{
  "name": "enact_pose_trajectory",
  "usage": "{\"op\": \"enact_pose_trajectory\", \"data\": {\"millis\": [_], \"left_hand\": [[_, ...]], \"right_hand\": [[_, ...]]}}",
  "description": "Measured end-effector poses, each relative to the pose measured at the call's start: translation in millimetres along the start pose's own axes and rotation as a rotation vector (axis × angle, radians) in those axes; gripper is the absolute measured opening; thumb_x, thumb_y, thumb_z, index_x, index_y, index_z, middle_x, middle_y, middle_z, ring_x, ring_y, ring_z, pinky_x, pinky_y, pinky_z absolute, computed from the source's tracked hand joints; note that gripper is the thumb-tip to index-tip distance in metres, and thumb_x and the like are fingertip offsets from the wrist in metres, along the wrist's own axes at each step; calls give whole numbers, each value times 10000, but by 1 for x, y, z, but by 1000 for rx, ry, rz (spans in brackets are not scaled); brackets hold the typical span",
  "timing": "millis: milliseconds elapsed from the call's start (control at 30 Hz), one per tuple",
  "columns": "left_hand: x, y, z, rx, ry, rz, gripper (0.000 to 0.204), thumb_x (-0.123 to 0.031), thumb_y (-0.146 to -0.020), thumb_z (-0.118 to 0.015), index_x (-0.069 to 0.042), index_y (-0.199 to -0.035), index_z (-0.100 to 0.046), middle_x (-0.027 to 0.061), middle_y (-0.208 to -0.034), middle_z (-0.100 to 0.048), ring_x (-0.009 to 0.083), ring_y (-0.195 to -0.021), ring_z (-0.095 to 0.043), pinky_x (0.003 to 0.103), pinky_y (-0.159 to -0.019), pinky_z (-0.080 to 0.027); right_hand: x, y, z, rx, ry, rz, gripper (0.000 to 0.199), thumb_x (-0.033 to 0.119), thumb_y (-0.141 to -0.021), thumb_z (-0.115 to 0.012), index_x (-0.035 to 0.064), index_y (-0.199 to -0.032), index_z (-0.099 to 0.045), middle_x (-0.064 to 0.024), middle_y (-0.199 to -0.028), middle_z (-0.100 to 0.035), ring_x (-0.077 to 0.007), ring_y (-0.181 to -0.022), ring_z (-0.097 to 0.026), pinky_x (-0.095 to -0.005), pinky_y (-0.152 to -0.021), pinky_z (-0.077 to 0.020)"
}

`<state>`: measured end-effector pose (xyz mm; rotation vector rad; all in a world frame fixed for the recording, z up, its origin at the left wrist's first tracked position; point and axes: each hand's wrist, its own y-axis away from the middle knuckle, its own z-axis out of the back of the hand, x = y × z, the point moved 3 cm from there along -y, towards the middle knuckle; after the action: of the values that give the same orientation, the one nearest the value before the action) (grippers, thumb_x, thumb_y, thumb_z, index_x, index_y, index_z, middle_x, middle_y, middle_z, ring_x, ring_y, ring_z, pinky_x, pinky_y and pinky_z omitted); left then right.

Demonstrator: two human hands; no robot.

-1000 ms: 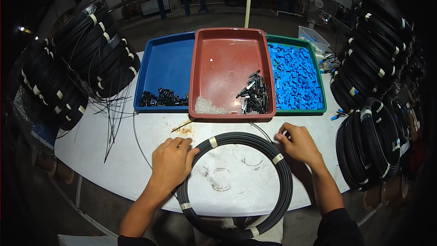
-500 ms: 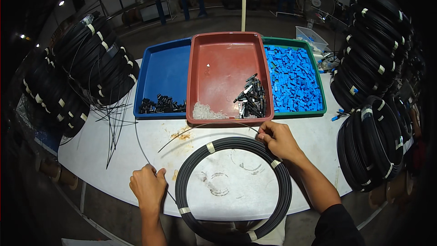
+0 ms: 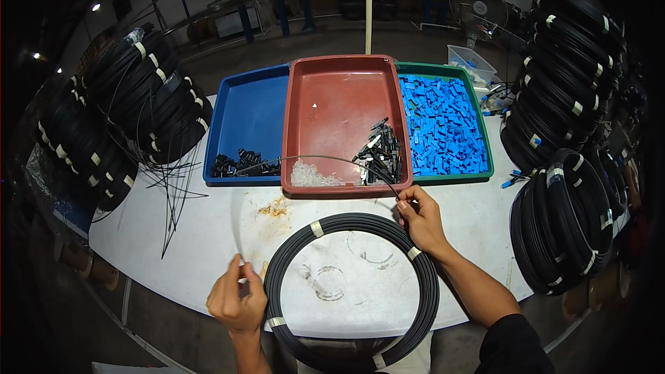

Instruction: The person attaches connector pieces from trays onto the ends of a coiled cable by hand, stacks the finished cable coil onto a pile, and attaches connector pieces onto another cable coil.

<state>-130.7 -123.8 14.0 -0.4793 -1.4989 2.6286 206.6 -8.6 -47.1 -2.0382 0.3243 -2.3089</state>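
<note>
A coil of black cable (image 3: 276, 284), bound with several pale tape bands, lies at the table's front edge, partly over it. At the coil's upper right, my right hand (image 3: 422, 216) is closed, thumb and fingers pinching a loose length of the black cable (image 3: 315, 157). That length arches leftward above the red and blue trays. Left of the coil, my left hand (image 3: 237, 298) is closed, thumb and forefinger raised in a pinch. A thin grey strand, blurred, shows at its fingertips and seems to be another cable end.
A red tray (image 3: 346, 107) holds clear and black small parts. To its left, a blue tray (image 3: 249, 114) holds black parts; a green tray (image 3: 488, 156) on the right holds many blue pieces. Stacked cable coils stand at left (image 3: 149, 97) and right (image 3: 564, 225). Loose cable ends trail onto the table.
My left hand has turned upward and shifted slightly right, and the strand at it has swung. The loose cable from my right hand has risen to arch over the trays.
</note>
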Motion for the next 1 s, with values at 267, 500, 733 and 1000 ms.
{"op": "enact_pose_trajectory", "data": {"millis": [267, 500, 733, 1000], "left_hand": [[-1, -8, -33, 302, 344, 203, 245, 96, -806, -679, 25, -1025, -763, 190, -901, -734, 294, -749, -730, 348, -667, -575], [8, -12, -49, 545, 554, 325, 321, 147, -815, -572, 37, -1056, -753, 222, -988, -727, 325, -843, -729, 326, -758, -570], [6, -21, -54, 711, 596, 334, 320, 104, -849, -561, 62, -1124, -720, 224, -1051, -701, 331, -918, -706, 363, -841, -545], [-19, -20, -73, 981, 468, 30, 566, -151, -914, -664, 32, -1419, -485, 233, -1377, -530, 408, -1290, -492, 454, -1102, -386]], "right_hand": [[-14, 2, 2, -33, -263, -18, 50, 19, -1033, -510, 24, -993, -538, -19, -731, -553, -78, -586, -513, -231, -542, -426], [-12, 5, 2, -20, -323, -44, 40, 47, -1054, -491, 37, -1025, -515, -16, -737, -533, -66, -560, -474, -222, -512, -403], [-11, 12, 3, -48, -285, -23, 36, 49, -1047, -514, 26, -1019, -508, -33, -781, -546, -72, -584, -478, -221, -555, -411], [-3, 16, 5, 11, -313, -5, 70, 80, -1036, -548, 26, -1012, -511, -25, -775, -548, -65, -583, -446, -231, -538, -374]]}}
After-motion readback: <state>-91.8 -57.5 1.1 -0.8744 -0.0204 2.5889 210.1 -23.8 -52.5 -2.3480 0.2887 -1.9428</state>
